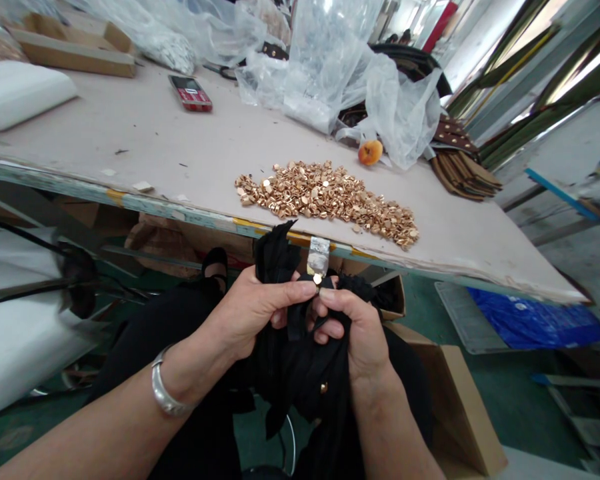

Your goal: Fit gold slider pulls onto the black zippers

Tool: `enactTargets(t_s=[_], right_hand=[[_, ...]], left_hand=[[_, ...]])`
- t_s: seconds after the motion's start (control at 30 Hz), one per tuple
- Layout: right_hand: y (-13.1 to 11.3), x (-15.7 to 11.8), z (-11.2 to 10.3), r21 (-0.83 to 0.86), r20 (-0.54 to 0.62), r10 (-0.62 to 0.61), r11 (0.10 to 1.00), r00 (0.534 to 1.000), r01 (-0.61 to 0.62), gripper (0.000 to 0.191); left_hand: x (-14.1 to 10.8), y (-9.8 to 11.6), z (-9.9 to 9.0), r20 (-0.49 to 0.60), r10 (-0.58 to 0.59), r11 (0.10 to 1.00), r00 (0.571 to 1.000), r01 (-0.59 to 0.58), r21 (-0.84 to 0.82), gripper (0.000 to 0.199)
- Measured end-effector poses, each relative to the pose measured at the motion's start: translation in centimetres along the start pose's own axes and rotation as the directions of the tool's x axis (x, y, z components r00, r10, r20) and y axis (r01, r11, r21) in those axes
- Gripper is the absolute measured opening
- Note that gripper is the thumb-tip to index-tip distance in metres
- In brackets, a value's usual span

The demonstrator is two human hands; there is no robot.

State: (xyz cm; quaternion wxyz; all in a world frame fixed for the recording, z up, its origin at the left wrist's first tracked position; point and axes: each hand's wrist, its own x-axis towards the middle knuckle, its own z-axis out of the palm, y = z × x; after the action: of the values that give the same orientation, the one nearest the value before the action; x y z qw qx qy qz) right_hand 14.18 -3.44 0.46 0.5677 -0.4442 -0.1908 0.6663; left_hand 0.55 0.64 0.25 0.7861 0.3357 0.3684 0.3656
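Note:
My left hand point(263, 303) pinches a black fabric strip point(296, 321) between thumb and fingers, just below the table edge. Close against it, my right hand point(357, 327) is closed on the same dark cloth, thumb tip near the other thumb. A small gold metal piece point(317, 279) shows at the strip, right by the left thumb tip. Directly behind it, a silvery metal tab point(319, 257) juts from the table edge. More black strips point(280, 257) bunch around both hands and hang over my lap, with another gold piece point(324, 387) on them. The fingers' undersides are partly hidden.
A pile of small gold metal pieces point(330, 193) lies on the table point(130, 140). Behind it are a peach-like fruit point(370, 152), clear plastic bags point(325, 67) and stacked brown pieces point(463, 175). A phone point(191, 93) lies left; a cardboard box point(460, 407) stands below right.

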Motion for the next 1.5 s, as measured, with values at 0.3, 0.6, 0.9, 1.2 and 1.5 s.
enactTargets(t_s=[0.3,0.6,0.9,1.2,1.5], right_hand=[[0.0,0.4,0.2,-0.055,-0.043,-0.102,0.994,0.994,0.100,0.023],[0.8,-0.3,-1.5,-0.310,0.035,-0.192,0.931,0.981,0.194,0.030],[-0.5,0.5,-1.2,-0.347,0.042,-0.239,0.907,0.970,0.239,0.031],[-2.3,1.2,-0.1,-0.637,0.109,-0.476,0.641,0.873,0.429,0.028],[-7.4,6.0,2.1,-0.780,0.162,-0.842,0.211,0.515,0.590,0.035]], left_hand=[[0.3,0.4,0.5,-0.044,0.101,0.995,0.994,-0.101,0.002,0.021],[-0.5,0.0,0.2,-0.004,0.128,0.991,0.992,-0.128,0.051,0.028],[0.1,0.0,0.4,-0.055,0.140,0.981,0.989,-0.131,0.141,0.035],[0.0,-0.4,0.5,-0.078,0.105,0.986,0.991,-0.093,0.141,0.044],[0.5,0.3,0.6,-0.105,0.068,0.989,0.992,-0.053,0.141,0.045]])
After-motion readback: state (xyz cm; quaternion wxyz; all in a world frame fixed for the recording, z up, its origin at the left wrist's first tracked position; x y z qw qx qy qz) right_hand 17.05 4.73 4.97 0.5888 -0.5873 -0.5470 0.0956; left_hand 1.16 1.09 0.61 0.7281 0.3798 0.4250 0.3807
